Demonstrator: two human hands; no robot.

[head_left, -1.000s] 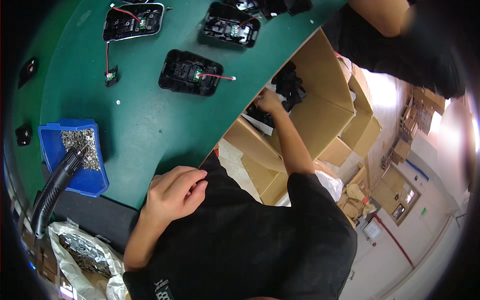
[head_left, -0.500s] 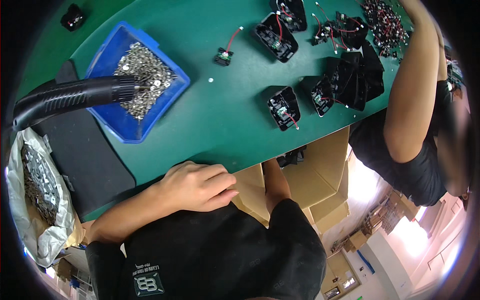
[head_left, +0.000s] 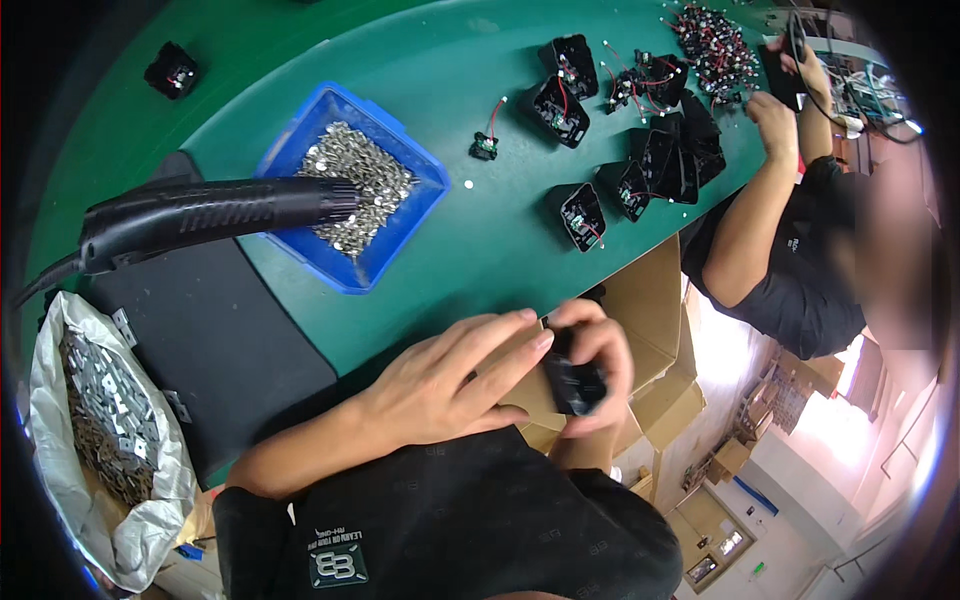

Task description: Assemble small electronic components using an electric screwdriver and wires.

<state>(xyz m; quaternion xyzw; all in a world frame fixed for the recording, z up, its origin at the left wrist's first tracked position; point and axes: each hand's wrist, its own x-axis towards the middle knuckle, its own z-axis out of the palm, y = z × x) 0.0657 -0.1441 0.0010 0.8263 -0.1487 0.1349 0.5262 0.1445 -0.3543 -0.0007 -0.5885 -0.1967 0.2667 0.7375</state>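
Single head view, looking steeply down, close over green table (head_left: 450,70).

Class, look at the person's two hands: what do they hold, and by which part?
A small black casing, gripped between the right hand at its far side and the left hand's fingertips at its top edge.
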